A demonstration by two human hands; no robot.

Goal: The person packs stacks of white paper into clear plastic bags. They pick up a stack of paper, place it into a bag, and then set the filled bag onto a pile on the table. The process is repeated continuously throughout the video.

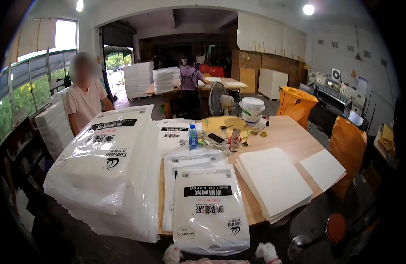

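My left hand (172,254), in a white glove, is at the lower edge of the view, close to the near left corner of a printed clear plastic bag of paper (210,222). Off that bag's near right corner is my right hand (267,252), also gloved in white and apart from it. Both hands are small and cut off by the view, so their fingers cannot be made out. The bag lies flat and overhangs the table's near edge. Beneath it are more printed bags (168,193). A stack of white paper sheets (273,182) lies to the right.
A tall stack of bagged paper (93,171) stands at left, a person (85,92) beyond it. On the wooden table (295,134) are a blue-labelled bottle (192,137), phone (215,138), scissors (226,127), and white bucket (251,110). A stool (335,227) stands at right.
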